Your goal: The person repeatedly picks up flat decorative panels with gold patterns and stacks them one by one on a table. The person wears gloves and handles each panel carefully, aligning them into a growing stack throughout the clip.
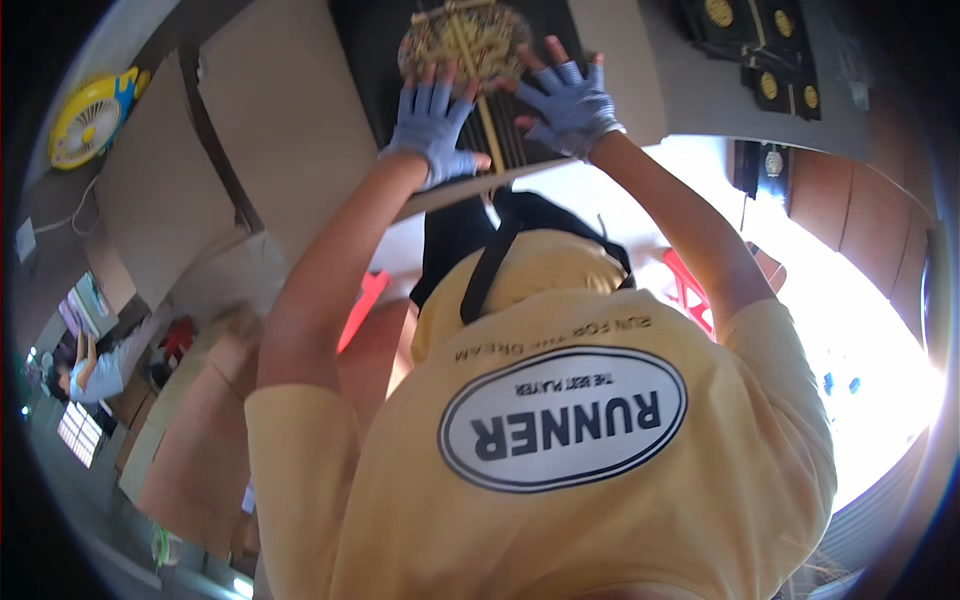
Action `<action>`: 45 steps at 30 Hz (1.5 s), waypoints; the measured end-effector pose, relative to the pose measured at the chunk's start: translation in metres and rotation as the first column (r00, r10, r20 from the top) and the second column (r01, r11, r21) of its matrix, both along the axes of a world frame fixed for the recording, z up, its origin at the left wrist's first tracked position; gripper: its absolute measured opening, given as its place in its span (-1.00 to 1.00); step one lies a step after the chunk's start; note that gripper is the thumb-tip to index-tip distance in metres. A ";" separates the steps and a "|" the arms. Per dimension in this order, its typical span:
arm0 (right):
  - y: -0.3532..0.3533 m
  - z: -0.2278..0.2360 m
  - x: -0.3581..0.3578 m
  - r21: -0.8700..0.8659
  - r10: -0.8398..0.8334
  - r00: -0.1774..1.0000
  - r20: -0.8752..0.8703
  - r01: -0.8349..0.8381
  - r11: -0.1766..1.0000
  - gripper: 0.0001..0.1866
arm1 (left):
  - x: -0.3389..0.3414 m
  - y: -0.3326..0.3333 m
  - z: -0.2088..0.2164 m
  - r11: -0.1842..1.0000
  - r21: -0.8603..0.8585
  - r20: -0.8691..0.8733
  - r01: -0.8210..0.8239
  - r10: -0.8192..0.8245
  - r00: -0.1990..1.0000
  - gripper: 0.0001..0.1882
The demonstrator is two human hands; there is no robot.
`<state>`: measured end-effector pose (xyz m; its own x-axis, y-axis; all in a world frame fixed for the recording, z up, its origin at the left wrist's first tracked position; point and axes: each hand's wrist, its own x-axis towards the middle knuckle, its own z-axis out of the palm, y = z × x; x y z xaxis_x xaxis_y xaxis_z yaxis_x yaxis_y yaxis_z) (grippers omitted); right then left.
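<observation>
The desk (270,90) carries black pieces with gold circles (770,35) at right; a yellow fan (88,122) is at far left. Before me lies one black piece (503,122) with a round gold pattern (465,35). My left hand (430,125) and right hand (572,108) are over it, palms down, fingers spread wide, gripping nothing, near the pattern's edge.

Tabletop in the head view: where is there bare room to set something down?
Left: a bare stretch of tabletop between the dark strip and the black panel. Right: a bare patch between the panel and the black-and-gold pieces. Crowded: the panel itself, where the left hand and right hand are spread by the round ornament.
</observation>
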<state>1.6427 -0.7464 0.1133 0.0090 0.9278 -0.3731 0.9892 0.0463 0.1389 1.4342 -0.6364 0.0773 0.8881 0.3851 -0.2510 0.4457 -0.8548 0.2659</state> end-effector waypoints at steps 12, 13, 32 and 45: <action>0.245 -0.033 0.139 0.363 0.051 0.987 -0.151 0.007 0.932 -0.41 | 0.006 -0.006 0.011 0.985 -0.162 0.003 -0.059 0.061 0.998 0.30; 0.267 -0.027 0.141 0.361 0.034 0.977 -0.211 0.046 0.932 -0.43 | 0.004 -0.007 0.011 0.983 -0.167 0.004 -0.070 0.072 0.997 0.30; -0.008 -0.028 0.042 0.264 0.206 0.972 -0.115 -0.170 0.949 -0.31 | 0.004 -0.001 0.006 0.999 -0.029 -0.063 -0.019 0.017 0.998 0.29; -0.042 0.042 -0.009 0.322 0.213 0.757 -0.618 -0.004 0.947 -0.75 | 0.006 -0.020 -0.010 0.986 -0.028 0.233 -0.165 0.167 0.958 -0.04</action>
<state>1.6336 -0.7888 0.1550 -0.2407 0.9703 0.0256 0.8394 0.2213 -0.4964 1.4406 -0.6568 0.0671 0.8463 0.5305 -0.0479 0.5055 -0.7715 0.3864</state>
